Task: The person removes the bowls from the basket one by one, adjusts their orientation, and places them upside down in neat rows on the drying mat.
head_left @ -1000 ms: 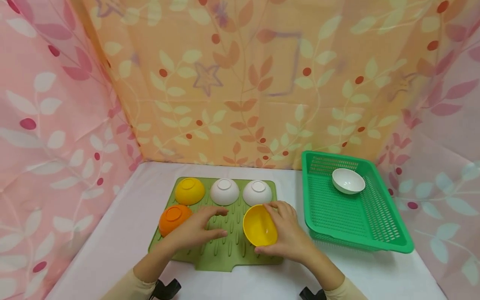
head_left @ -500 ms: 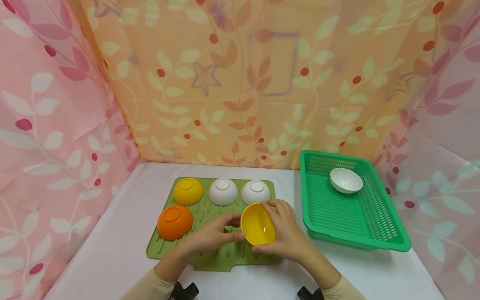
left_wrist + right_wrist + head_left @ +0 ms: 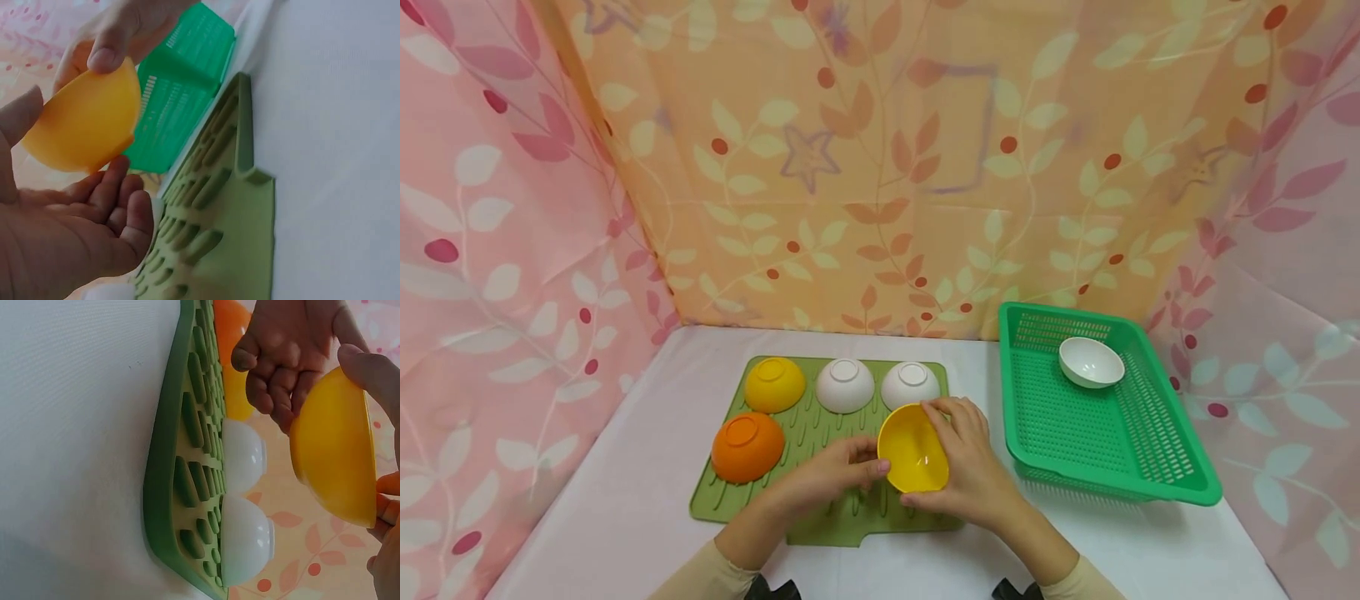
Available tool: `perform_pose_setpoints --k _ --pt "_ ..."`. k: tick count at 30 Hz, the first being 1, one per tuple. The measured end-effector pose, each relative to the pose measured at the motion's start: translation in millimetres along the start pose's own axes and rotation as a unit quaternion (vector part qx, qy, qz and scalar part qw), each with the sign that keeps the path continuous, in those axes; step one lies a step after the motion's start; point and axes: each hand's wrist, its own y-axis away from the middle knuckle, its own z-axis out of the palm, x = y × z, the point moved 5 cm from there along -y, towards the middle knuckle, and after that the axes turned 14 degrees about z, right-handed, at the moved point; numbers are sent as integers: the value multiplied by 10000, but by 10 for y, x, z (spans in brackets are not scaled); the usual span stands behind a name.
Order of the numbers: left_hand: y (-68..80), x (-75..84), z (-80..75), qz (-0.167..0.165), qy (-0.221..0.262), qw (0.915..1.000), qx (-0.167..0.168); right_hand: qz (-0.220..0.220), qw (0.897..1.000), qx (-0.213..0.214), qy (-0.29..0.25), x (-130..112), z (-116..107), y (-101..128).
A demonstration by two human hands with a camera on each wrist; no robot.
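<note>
A yellow bowl [image 3: 915, 450] is held above the right part of the green drying mat [image 3: 850, 533], tilted so its inside shows in the head view. My right hand [image 3: 973, 467] grips its right side by the rim, thumb and fingers apart. At the opposite side my left hand [image 3: 831, 479] holds it too, thumb at the rim and fingers against the outer wall, as the left wrist view shows under the bowl [image 3: 94, 122]. Upside down on the mat lie an orange bowl [image 3: 747, 447], another yellow bowl [image 3: 775, 385] and two white bowls [image 3: 845, 386].
To the right stands a green plastic basket [image 3: 1015, 417] with a white bowl [image 3: 1092, 362] lying upright inside. A white cloth [image 3: 625, 467] covers the table. Patterned curtains [image 3: 850, 167] enclose the back and both sides.
My left hand has moved right, from over the mat's middle to the yellow bowl, and now takes hold of its left side. The right hand keeps the bowl nearly in place.
</note>
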Motion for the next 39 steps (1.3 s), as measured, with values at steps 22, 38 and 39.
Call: perform_pose_setpoints --k 22,38,39 --pt "86 351 -133 1652 -2879 9271 1738 2063 9612 -719 -1683 113 -49 8" --pt "116 554 -34 2948 -4242 8502 1016 2924 9222 -1440 -2081 173 30 14" --pt "117 561 -35 2938 -4189 8532 1012 2918 9208 -1415 -2169 173 23 11"
